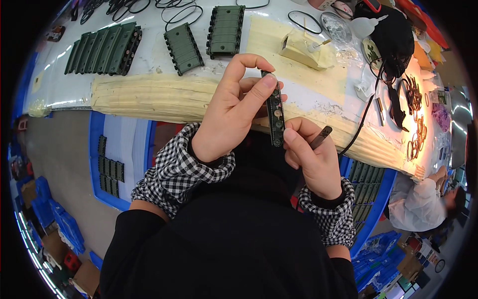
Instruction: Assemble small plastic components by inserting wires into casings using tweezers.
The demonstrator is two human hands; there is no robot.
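Observation:
Over the table's front edge, my left hand (pixel 234 107) pinches the upper end of a narrow dark green toy tank chassis (pixel 276 112). The chassis is turned side-on, showing a row of round wheels and a thin black rubber track along its edges. My right hand (pixel 311 154) is closed near its lower end, fingertips at or touching the wheels there. Out of that hand's grip sticks a flat dark tool (pixel 321 137); its working end is hidden by the fingers. Beyond lie two more green chassis pieces (pixel 184 48) (pixel 225 31) and a row of several standing side by side (pixel 103 50).
Black rubber loops (pixel 181 12) lie at the back, others (pixel 417 132) at the right. A yellowish block (pixel 308 50) holds a small bottle. Foam padding (pixel 149 97) lines the table edge. Blue bins (pixel 124 202) with green parts flank me; a person (pixel 418 204) sits at right.

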